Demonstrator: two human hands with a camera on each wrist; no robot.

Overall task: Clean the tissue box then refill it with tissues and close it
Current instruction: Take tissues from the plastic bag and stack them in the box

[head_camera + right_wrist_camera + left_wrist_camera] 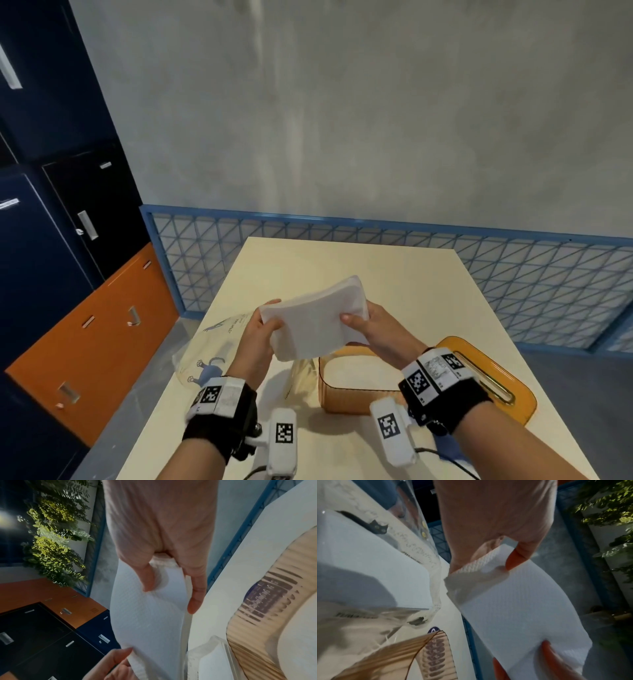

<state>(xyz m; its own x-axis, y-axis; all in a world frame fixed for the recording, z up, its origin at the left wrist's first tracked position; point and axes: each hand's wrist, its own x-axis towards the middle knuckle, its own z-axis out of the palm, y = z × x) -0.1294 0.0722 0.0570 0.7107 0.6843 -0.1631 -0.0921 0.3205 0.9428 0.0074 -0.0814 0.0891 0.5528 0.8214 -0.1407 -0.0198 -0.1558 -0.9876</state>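
Observation:
I hold a white stack of tissues (pixel 313 318) above the table, one hand at each end. My left hand (pixel 263 325) pinches its left end, thumb on top (pixel 516 559). My right hand (pixel 359 323) grips the right end, thumb (pixel 147 580) on one face and fingers (pixel 195 595) on the other. The stack (pixel 518 608) (pixel 147 615) bows slightly between my hands. Below them the amber ribbed tissue box (pixel 346 390) stands open on the table. Its amber lid (pixel 493 380) with a slot lies flat to the right.
A clear plastic tissue wrapper with cat prints (pixel 212 359) lies at the table's left edge, partly overhanging. The cream table (pixel 359 267) backs onto a blue mesh fence (pixel 513 267). Orange and dark lockers (pixel 89 342) stand to the left. A blue cloth (pixel 452 452) lies under my right forearm.

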